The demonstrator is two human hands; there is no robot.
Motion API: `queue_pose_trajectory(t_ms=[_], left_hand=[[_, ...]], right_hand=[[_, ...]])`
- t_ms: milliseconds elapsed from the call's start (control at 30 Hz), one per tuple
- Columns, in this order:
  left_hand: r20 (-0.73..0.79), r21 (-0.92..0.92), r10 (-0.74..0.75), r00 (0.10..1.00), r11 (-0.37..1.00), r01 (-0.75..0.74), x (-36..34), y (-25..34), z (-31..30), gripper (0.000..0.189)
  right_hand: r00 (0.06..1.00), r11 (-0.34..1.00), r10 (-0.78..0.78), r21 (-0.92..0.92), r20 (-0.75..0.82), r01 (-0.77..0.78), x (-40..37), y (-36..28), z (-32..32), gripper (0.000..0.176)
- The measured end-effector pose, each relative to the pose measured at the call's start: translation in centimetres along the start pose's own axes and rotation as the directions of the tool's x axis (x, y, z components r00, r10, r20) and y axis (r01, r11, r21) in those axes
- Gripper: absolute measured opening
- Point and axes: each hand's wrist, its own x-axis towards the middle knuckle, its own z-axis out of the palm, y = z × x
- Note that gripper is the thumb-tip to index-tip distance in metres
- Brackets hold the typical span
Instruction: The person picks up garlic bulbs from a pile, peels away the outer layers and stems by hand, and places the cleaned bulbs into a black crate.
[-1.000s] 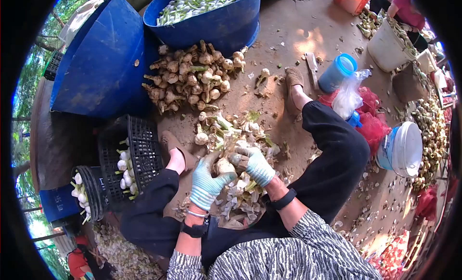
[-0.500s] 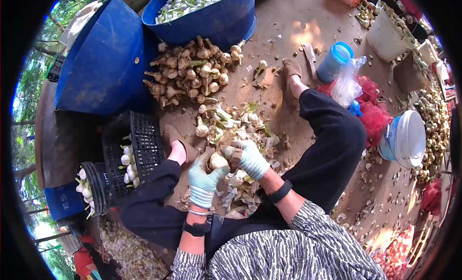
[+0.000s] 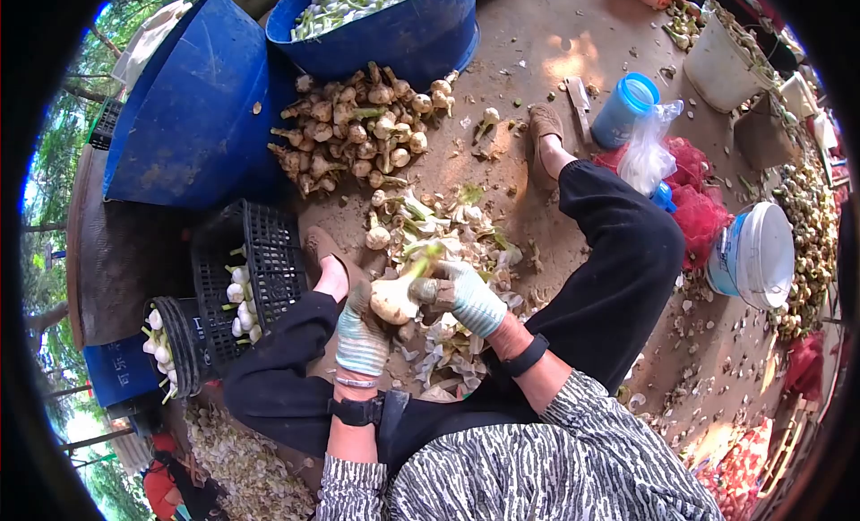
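A pale garlic bulb (image 3: 391,301) with a green stem pointing up and right is between my hands, above the floor. My left hand (image 3: 362,338), in a striped, soiled glove, is closed around the bulb's left side. My right hand (image 3: 471,299), gloved too, has its fingers curled and pressed against the bulb's right side by the stem. Some of those fingertips are hidden. Loose garlic skins and leaves (image 3: 457,346) lie beneath and beyond my hands. Just past them is a heap of unpeeled garlic (image 3: 354,131).
Black crates (image 3: 273,270) of white garlic stand at left. Large blue tubs (image 3: 188,118) are behind them. A blue container (image 3: 624,109), red netting (image 3: 697,221) and a white bucket (image 3: 766,257) sit at right. A person in red (image 3: 161,485) is at lower left.
The bulb has turned, so its green stem now shows pointing up and right. My left hand has shifted slightly left and its fingers have rolled around the bulb.
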Motion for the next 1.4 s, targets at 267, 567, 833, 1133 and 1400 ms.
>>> queue_pose_trajectory(t_ms=[267, 567, 833, 1133, 1400], left_hand=[[0.404, 0.887, 0.716, 0.569, -0.156, -0.434, -1.8, -0.6, 0.4, 0.069], [-0.215, 0.108, 0.242, 0.946, 0.969, -0.223, -0.2, 0.8, -3.3, 0.032], [0.037, 0.666, 0.46, 0.887, 0.651, -0.365, -1.3, 2.2, -0.1, 0.048], [-0.04, 0.781, 0.401, 0.915, 0.584, -0.222, -0.1, 3.0, -1.5, 0.033], [-0.083, -0.272, 0.175, 0.981, 0.943, -0.191, 3.3, -1.9, -5.2, 0.034]], right_hand=[[0.999, 0.994, 0.032, 0.101, 0.014, -0.033, 0.9, 1.6, -0.1, 0.027], [0.961, 0.943, -0.242, -0.203, 0.132, 0.265, 0.4, 2.9, 0.9, 0.019], [0.92, 0.872, -0.355, -0.294, 0.168, 0.391, -0.5, 3.9, -0.8, 0.016], [0.97, 0.969, -0.239, 0.051, -0.044, 0.241, 0.6, 5.1, -1.3, 0.015], [0.949, 0.949, -0.313, -0.024, 0.037, 0.314, 0.2, 5.7, -0.7, 0.014]])
